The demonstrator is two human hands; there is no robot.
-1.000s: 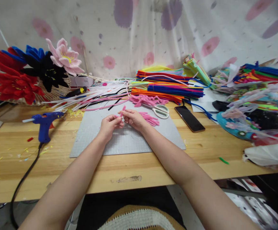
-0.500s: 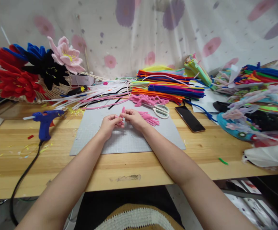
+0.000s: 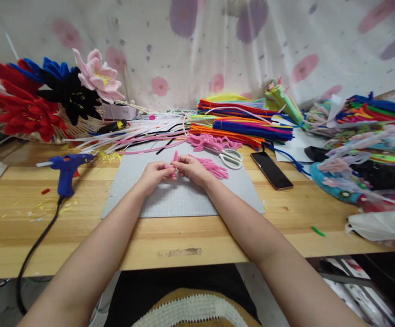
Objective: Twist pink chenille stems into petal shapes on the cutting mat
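Pink pipe cleaner pieces (image 3: pixel 175 156) are pinched between my two hands above the grey cutting mat (image 3: pixel 184 200). My left hand (image 3: pixel 156 175) is closed on them from the left, fingertips and thumb together. From the right, my right hand (image 3: pixel 191 169) grips the same pieces with thumb and forefinger; one short end stands upright between the hands. Just beyond my right hand lie several cut pink pipe cleaner lengths (image 3: pixel 216 170). Behind these, scissors (image 3: pixel 231 158) with pale handles rest beside a heap of wavy pink pipe cleaners (image 3: pixel 211 141). My fingers hide part of the held pieces.
At the left a blue glue gun (image 3: pixel 67 172) stands with its black cord trailing off the table edge. A phone (image 3: pixel 271 170) lies right of the mat. Bundled coloured pipe cleaners (image 3: pixel 248 129) line the back, and fuzzy flowers (image 3: pixel 30 111) fill the back left.
The view has shifted slightly, so everything sits a little further right. Both hands keep their pinch on the pink pieces, and the upright end shows a bit more between the fingers.
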